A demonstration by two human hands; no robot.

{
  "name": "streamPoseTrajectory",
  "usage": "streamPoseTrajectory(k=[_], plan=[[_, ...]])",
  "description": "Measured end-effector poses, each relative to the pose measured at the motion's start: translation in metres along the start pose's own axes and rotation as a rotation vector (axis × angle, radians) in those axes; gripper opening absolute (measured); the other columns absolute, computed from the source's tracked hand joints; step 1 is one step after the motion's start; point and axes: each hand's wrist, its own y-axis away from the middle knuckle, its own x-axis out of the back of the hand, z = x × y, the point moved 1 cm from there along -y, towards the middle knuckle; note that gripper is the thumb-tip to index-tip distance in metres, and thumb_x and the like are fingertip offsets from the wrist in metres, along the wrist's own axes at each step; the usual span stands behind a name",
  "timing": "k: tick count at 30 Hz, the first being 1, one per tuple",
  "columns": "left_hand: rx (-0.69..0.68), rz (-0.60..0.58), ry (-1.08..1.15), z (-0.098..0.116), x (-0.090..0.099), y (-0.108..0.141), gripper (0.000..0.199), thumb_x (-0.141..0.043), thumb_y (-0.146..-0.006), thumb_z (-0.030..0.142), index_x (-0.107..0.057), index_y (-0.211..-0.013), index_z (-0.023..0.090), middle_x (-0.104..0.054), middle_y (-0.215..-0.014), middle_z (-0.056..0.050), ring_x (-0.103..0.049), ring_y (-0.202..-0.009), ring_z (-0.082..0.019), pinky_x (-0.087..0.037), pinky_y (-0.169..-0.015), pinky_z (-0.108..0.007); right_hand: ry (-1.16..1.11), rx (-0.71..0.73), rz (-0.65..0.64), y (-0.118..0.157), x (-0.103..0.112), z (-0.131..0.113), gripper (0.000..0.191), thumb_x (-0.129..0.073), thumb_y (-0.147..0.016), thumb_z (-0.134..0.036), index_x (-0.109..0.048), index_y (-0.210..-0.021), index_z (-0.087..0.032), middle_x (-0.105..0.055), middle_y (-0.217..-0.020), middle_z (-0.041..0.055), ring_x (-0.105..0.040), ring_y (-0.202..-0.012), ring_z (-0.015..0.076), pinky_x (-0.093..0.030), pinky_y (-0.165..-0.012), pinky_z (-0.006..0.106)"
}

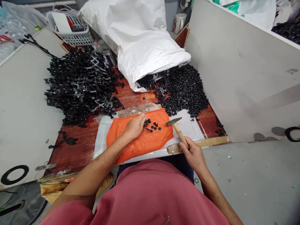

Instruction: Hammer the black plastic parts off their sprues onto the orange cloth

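Note:
My right hand [192, 153] is closed around the wooden handle of a hammer [180, 133], whose green-edged head hangs over the right edge of an orange cloth [131, 145]. On that cloth my left hand [136, 126] is closed in a pinch at a small cluster of black plastic parts [148, 128]. Its fingertips partly hide the piece they grip. Several loose round black pieces [155, 126] lie just right of the fingers. Behind the cloth shows the edge of a speckled stone slab [140, 110].
A tall heap of branched black plastic parts [79, 84] stands at left. Small black pieces [185, 90] pile up at right, below the mouth of a white sack [150, 40]. Pale panels [239, 72] flank the red-brown table [77, 153]. A basket [77, 36] and mug [180, 23] stand behind.

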Motion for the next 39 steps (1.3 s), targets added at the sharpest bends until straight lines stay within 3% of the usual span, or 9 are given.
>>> streamPoseTrajectory(k=[11, 19, 25, 36, 39], plan=[[-0.037, 0.012, 0.037, -0.002, -0.002, 0.0, 0.027, -0.031, -0.103, 0.033, -0.054, -0.092, 0.023, -0.066, -0.088, -0.005, -0.061, -0.081, -0.022, -0.045, -0.081, -0.032, -0.002, -0.003, 0.0, 0.001, 0.0, 0.0, 0.03, -0.052, -0.098, -0.043, -0.068, -0.113, -0.022, -0.054, -0.07, -0.0044, -0.052, -0.066, 0.0167, -0.042, -0.063, 0.026], [0.015, 0.066, -0.006, -0.004, -0.006, 0.002, 0.024, -0.036, -0.103, 0.03, -0.058, -0.096, 0.024, -0.069, -0.087, -0.005, -0.064, -0.082, -0.021, -0.045, -0.078, -0.029, -0.024, -0.007, 0.0, 0.001, -0.001, 0.003, 0.031, -0.053, -0.098, -0.043, -0.067, -0.115, -0.022, -0.054, -0.07, -0.0046, -0.051, -0.066, 0.0166, -0.042, -0.063, 0.026], [-0.008, 0.035, 0.005, -0.002, -0.002, 0.002, 0.025, -0.032, -0.103, 0.029, -0.055, -0.095, 0.023, -0.069, -0.091, -0.005, -0.065, -0.085, -0.021, -0.046, -0.08, -0.03, -0.017, -0.003, -0.005, 0.0, -0.001, 0.003, 0.031, -0.053, -0.098, -0.044, -0.068, -0.114, -0.022, -0.054, -0.07, -0.0046, -0.051, -0.065, 0.0164, -0.041, -0.063, 0.026], [0.117, -0.012, -0.295, 0.013, 0.0, 0.007, 0.028, -0.032, -0.105, 0.031, -0.059, -0.109, 0.023, -0.075, -0.096, -0.009, -0.07, -0.087, -0.025, -0.043, -0.073, -0.031, 0.051, 0.037, 0.012, 0.0, 0.001, 0.002, 0.033, -0.051, -0.099, -0.044, -0.07, -0.115, -0.021, -0.058, -0.068, -0.0037, -0.055, -0.064, 0.0167, -0.045, -0.062, 0.026], [0.134, -0.037, -0.381, 0.014, -0.002, 0.007, 0.03, -0.032, -0.105, 0.033, -0.059, -0.114, 0.024, -0.076, -0.092, -0.009, -0.07, -0.084, -0.026, -0.041, -0.071, -0.031, 0.094, 0.062, -0.029, -0.001, 0.004, -0.007, 0.039, -0.046, -0.102, -0.043, -0.068, -0.127, -0.022, -0.068, -0.074, -0.0009, -0.063, -0.067, 0.0182, -0.05, -0.066, 0.028]])
